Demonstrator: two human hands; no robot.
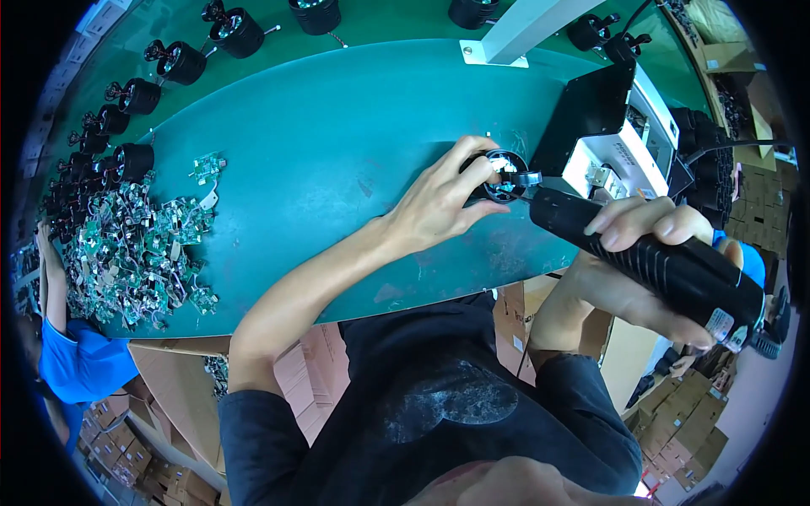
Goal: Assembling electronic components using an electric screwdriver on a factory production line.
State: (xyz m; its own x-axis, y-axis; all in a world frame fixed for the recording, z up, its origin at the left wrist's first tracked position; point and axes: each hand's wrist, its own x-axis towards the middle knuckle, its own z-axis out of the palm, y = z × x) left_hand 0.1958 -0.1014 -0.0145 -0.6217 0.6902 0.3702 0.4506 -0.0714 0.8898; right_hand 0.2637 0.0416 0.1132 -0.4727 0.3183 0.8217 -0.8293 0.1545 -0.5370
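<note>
My left hand (443, 201) grips a small round black housing (499, 175) that rests on the green table (337, 152); white parts show inside it. My right hand (650, 253) holds a black electric screwdriver (650, 253) by its ribbed body. Its metal tip meets the housing's right rim. A black-and-white box fixture (616, 143) stands just behind the screwdriver.
A heap of small green circuit boards (135, 244) covers the table's left end. Several black round lamp housings (135, 97) line the far left and back edge. Another person in a blue sleeve (72, 354) works at the left. Cardboard boxes (683, 438) sit on the floor.
</note>
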